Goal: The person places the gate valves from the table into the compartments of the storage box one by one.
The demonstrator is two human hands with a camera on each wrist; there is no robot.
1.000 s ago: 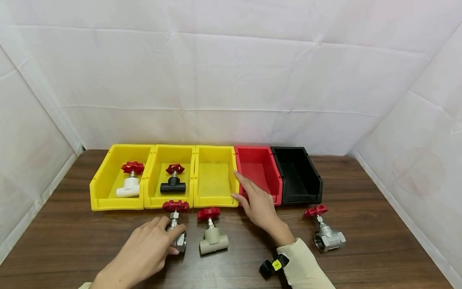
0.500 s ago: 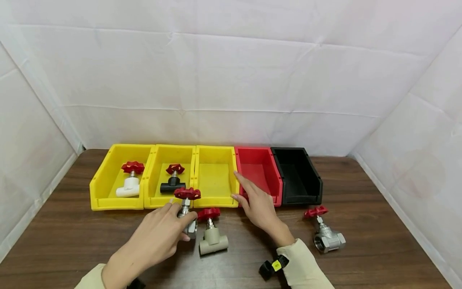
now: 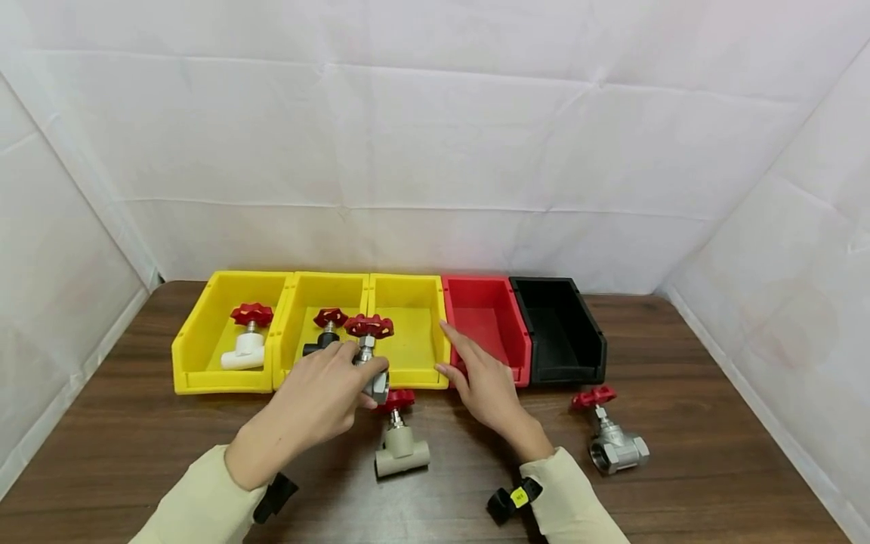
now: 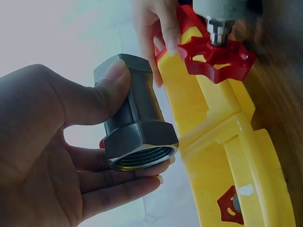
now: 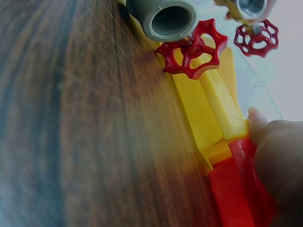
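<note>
My left hand [image 3: 316,397] holds a metal gate valve [image 4: 142,101] by its body, the thumb on one side and fingers on the other. Its red handwheel [image 3: 369,326] points up, over the border between the second and third yellow bins. The valve is lifted off the table. My right hand [image 3: 489,389] rests, fingers extended, on the adjoining walls of the third yellow bin [image 3: 414,321] and the red bin [image 3: 479,329]. Just in front of the third yellow bin stands a beige tee-shaped valve [image 3: 402,451], its red wheel partly hidden by my left hand.
A white valve [image 3: 245,353] lies in the leftmost yellow bin [image 3: 224,295]. The second yellow bin [image 3: 326,291] contains a black valve [image 3: 329,336], partly covered. A black bin [image 3: 560,340] ends the row. Another metal valve [image 3: 617,447] stands at the right on the wooden table [image 3: 707,453].
My left hand has raised the metal valve from the table and carried it forward and right, towards the third yellow bin. The right hand has stayed in place.
</note>
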